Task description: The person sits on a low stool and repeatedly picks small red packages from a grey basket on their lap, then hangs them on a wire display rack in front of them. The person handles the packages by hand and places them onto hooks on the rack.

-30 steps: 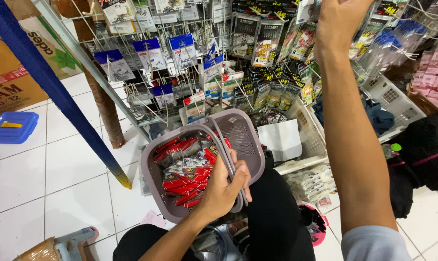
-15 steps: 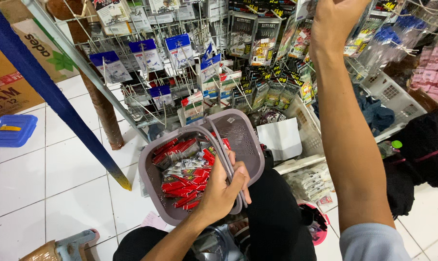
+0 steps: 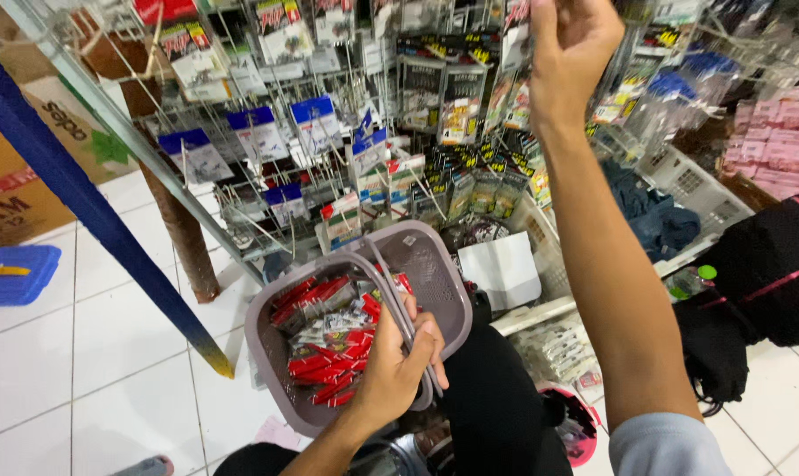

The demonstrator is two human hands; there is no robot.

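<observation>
Left fingers: curled tight about the folded handles (image 3: 398, 319) of a grey basket (image 3: 435, 264), thumb on top; the left hand (image 3: 398, 366) grips it at the near rim.
Right fingers: bent together high on the wire display rack (image 3: 329, 167), among hanging carded packets (image 3: 459, 106); the fingertips run out of the top of the view, so whether the right hand (image 3: 569, 40) pinches a packet cannot be told.
Basket: held level in front of the seated person's lap, below the rack; its left half is heaped with red-and-silver small packets (image 3: 329, 339), its right half shows bare mesh.
Progress: judged from the load, part of the stock is still in the basket, while many rack hooks already carry cards.
Edges: hook tips stick out toward the right forearm; a white crate (image 3: 682, 181) stands close to the right, a blue sloping bar (image 3: 100, 216) and a brown post (image 3: 183, 238) to the left.
Open room: white floor tiles (image 3: 82, 353) lie free at the left; a blue lidded box (image 3: 11, 273) sits well apart.
</observation>
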